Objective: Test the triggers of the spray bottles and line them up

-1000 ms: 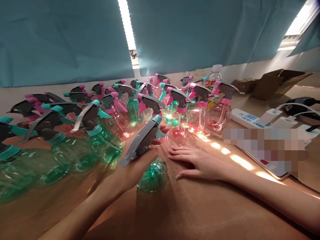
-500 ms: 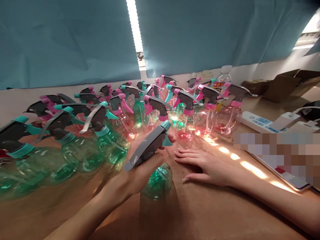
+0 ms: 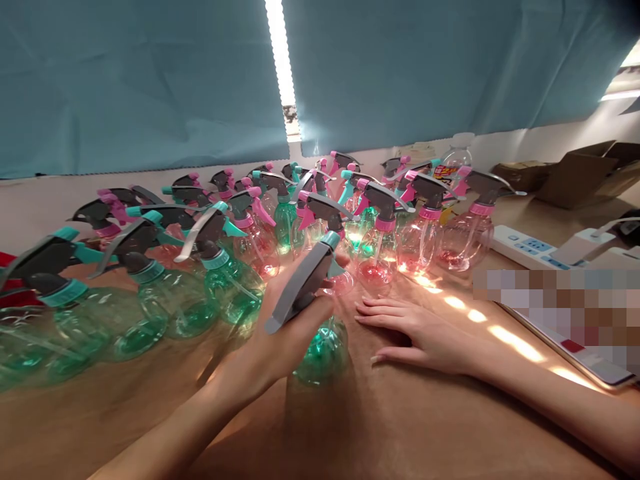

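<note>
My left hand point(image 3: 293, 333) is wrapped around the neck of a green spray bottle point(image 3: 323, 357), below its grey trigger head with a teal nozzle. The bottle stands over the tabletop in front of me; whether its base touches the surface I cannot tell. My right hand point(image 3: 415, 333) lies flat on the brown table, fingers stretched toward the held bottle and holding nothing. Left of my left hand stand more green spray bottles point(image 3: 190, 303) with teal collars. Behind both hands are pink spray bottles point(image 3: 376, 263) with grey heads and pink triggers.
A white power strip point(image 3: 527, 247) with plugs lies at the right, near a phone point(image 3: 600, 367) partly covered by a blurred patch. Cardboard boxes point(image 3: 575, 180) and a clear bottle point(image 3: 457, 160) stand at the back right. A blue curtain point(image 3: 175, 80) hangs behind.
The camera view has turned slightly left, so everything appears a little further right. My left hand has tilted the spray bottle's head more upright and slightly away. My right hand stays flat.
</note>
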Tool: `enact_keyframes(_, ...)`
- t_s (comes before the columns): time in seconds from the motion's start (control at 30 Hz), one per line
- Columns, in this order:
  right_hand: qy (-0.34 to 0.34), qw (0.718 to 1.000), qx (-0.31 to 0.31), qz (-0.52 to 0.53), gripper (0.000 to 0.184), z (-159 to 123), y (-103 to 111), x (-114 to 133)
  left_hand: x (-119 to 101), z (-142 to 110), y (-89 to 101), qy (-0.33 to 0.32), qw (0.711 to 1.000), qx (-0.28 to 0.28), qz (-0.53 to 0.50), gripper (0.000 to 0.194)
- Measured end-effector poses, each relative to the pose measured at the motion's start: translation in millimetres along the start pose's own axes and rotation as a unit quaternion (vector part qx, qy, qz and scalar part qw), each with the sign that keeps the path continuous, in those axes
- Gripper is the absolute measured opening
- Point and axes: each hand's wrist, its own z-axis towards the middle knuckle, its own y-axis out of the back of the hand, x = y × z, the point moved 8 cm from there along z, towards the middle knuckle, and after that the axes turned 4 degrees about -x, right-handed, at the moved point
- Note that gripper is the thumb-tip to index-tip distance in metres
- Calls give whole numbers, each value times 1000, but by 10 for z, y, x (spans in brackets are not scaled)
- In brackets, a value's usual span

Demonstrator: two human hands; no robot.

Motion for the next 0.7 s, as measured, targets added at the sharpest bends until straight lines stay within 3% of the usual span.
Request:
enact_keyframes(0.13,-4,1000,2,-6,63,2,4,4,21,11,9,-9,999,-27,16,21)
enact_keyframes(0.43,-9,1000,12,-4,65,20,17,17,-12,42,-20,-36,999,-6,-35,34)
enact_keyframes(0.7,-17,1000,14,2,64,18,14,3,-10,43,-22,-27,999,-11,-17,36)
